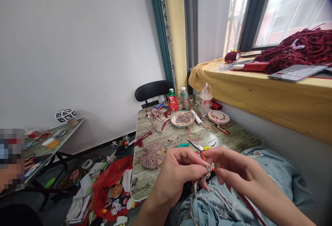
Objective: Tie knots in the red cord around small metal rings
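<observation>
My left hand (pixel 178 170), a ring on one finger, pinches a small strip of knotted, multicoloured yarn (pixel 206 174) between thumb and fingers. Strands trail from it over pale blue denim (pixel 207 208) on my lap. Close against it, my right hand (pixel 236 167) has its fingers curled around a thin red needle-like stick (pixel 213 169), mostly hidden by the fingers. Just beyond the hands lie scissors (pixel 195 145) with yellow on the handle. A ball of mottled yarn (pixel 151 155) rests on the table left of them.
On the wood-patterned table (pixel 145 188) stand a plate of small bits (pixel 182 119), a red pouch (pixel 172 101) and a bottle (pixel 184 99). Dark red yarn (pixel 306 47) heaps on the yellow-draped sill (pixel 259 84). A red bag (pixel 103 181) lies on the floor. Another person sits far left.
</observation>
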`<state>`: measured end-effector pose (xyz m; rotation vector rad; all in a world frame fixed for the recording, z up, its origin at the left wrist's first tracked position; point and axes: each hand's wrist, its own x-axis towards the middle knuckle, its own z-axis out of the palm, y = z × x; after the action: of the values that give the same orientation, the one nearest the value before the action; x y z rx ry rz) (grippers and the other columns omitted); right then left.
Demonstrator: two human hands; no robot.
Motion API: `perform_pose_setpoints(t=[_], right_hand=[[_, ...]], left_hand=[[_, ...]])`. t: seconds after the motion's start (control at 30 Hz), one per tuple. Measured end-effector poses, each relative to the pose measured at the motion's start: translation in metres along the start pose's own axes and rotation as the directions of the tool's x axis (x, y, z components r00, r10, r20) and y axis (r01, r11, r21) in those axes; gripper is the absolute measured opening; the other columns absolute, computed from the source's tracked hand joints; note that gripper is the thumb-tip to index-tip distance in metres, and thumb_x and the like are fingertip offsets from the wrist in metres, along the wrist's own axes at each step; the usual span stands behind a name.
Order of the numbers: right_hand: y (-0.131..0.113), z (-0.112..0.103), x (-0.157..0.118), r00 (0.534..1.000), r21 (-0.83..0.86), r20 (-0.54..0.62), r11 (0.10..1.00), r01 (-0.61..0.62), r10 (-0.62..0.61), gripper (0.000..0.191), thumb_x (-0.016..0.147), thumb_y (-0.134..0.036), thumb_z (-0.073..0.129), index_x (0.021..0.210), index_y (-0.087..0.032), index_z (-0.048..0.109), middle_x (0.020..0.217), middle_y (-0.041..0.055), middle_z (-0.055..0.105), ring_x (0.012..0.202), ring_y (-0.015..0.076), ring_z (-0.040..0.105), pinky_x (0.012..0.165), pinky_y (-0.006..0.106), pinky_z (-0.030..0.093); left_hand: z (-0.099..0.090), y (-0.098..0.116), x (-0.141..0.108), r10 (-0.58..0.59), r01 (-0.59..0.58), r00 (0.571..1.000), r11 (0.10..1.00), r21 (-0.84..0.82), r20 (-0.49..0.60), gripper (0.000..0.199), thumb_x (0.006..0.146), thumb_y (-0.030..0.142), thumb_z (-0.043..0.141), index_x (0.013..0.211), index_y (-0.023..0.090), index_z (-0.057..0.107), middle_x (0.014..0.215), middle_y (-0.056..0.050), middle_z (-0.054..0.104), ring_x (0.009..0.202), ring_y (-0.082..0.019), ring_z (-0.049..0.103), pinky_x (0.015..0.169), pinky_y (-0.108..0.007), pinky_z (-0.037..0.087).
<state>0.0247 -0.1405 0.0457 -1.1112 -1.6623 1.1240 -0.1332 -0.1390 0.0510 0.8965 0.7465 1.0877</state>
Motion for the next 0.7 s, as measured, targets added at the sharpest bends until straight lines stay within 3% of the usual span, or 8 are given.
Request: perform_pose_setpoints(t=[0.13, 0.23, 0.33, 0.43, 0.5, 0.6, 0.63, 0.7], right_hand=[[-0.003, 0.005, -0.002, 0.993, 0.093, 0.114, 0.995, -0.045, 0.034, 0.017, 0.077, -0.031, 0.054, 0.065, -0.02, 0.059, 0.058, -0.0011, 0.059, 0.055, 0.0135, 0.053, 0.05, 0.022, 0.041], [0.007, 0.005, 0.003, 0.995, -0.279, -0.035, 0.957, 0.078, -0.091, 0.018, 0.078, -0.024, 0.048, 0.06, -0.021, 0.051, 0.055, -0.0011, 0.055, 0.051, 0.0134, 0.049, 0.048, 0.023, 0.037], [0.028, -0.005, 0.012, 0.98, -0.727, -0.103, 0.685, 0.043, -0.171, 0.014, 0.078, -0.024, 0.047, 0.065, -0.022, 0.052, 0.063, 0.0006, 0.058, 0.05, 0.0157, 0.051, 0.046, 0.025, 0.032], [0.046, -0.02, 0.018, 0.991, -0.847, -0.109, 0.529, -0.052, -0.077, 0.013, 0.078, -0.025, 0.048, 0.075, -0.022, 0.06, 0.076, 0.0038, 0.064, 0.054, 0.0198, 0.059, 0.043, 0.026, 0.03], [0.049, -0.025, 0.017, 0.999, -0.735, -0.047, 0.678, -0.024, -0.016, 0.019, 0.08, -0.024, 0.047, 0.091, -0.023, 0.062, 0.077, 0.0037, 0.065, 0.059, 0.0192, 0.061, 0.047, 0.026, 0.037], [0.032, -0.019, 0.009, 0.986, -0.117, 0.158, 0.993, -0.032, 0.051, 0.039, 0.084, -0.028, 0.045, 0.123, -0.025, 0.047, 0.081, 0.0023, 0.065, 0.061, 0.0154, 0.06, 0.049, 0.024, 0.044], [0.024, -0.015, 0.005, 0.972, 0.089, 0.226, 0.993, -0.082, 0.06, 0.041, 0.084, -0.029, 0.046, 0.125, -0.025, 0.045, 0.083, 0.0025, 0.065, 0.059, 0.0142, 0.059, 0.047, 0.023, 0.044], [0.008, -0.007, 0.0, 0.951, 0.229, 0.298, 0.96, -0.158, 0.086, 0.029, 0.083, -0.031, 0.051, 0.109, -0.022, 0.057, 0.077, 0.001, 0.063, 0.057, 0.0119, 0.055, 0.047, 0.021, 0.043]], left_hand=[[-0.001, -0.002, 0.0, -0.006, 0.008, 0.999, 0.999, 0.044, -0.033, 0.003, 0.056, 0.012, 0.068, 0.056, 0.013, 0.066, 0.046, 0.001, 0.062, 0.036, -0.007, 0.053, 0.037, -0.016, 0.037], [-0.002, -0.003, 0.001, -0.005, 0.009, 0.998, 0.997, 0.072, -0.065, 0.005, 0.056, 0.013, 0.069, 0.056, 0.013, 0.065, 0.045, 0.001, 0.061, 0.035, -0.007, 0.052, 0.036, -0.016, 0.035], [-0.003, -0.003, 0.001, -0.023, 0.031, 0.996, 0.995, 0.092, -0.086, 0.005, 0.056, 0.013, 0.068, 0.055, 0.013, 0.064, 0.04, 0.003, 0.058, 0.035, -0.007, 0.053, 0.036, -0.016, 0.033], [-0.003, -0.001, 0.001, -0.025, 0.032, 0.996, 0.996, 0.081, -0.09, 0.004, 0.056, 0.012, 0.067, 0.054, 0.013, 0.063, 0.04, 0.003, 0.058, 0.034, -0.007, 0.053, 0.035, -0.015, 0.032], [-0.003, 0.0, 0.0, -0.02, 0.026, 0.996, 0.997, 0.077, -0.082, 0.004, 0.056, 0.012, 0.067, 0.054, 0.013, 0.063, 0.042, 0.003, 0.059, 0.033, -0.007, 0.053, 0.035, -0.015, 0.032], [-0.003, -0.001, 0.0, -0.026, 0.034, 0.997, 0.994, 0.102, -0.073, 0.004, 0.058, 0.012, 0.067, 0.056, 0.013, 0.064, 0.041, 0.003, 0.058, 0.035, -0.007, 0.054, 0.037, -0.015, 0.033], [-0.002, -0.001, 0.0, -0.023, 0.032, 0.997, 0.993, 0.113, -0.075, 0.004, 0.059, 0.012, 0.067, 0.056, 0.013, 0.064, 0.042, 0.003, 0.059, 0.036, -0.007, 0.055, 0.037, -0.015, 0.033], [-0.002, -0.001, 0.001, -0.016, 0.026, 0.997, 0.992, 0.126, -0.082, 0.005, 0.059, 0.013, 0.068, 0.057, 0.013, 0.064, 0.044, 0.003, 0.06, 0.037, -0.007, 0.055, 0.038, -0.015, 0.035]])
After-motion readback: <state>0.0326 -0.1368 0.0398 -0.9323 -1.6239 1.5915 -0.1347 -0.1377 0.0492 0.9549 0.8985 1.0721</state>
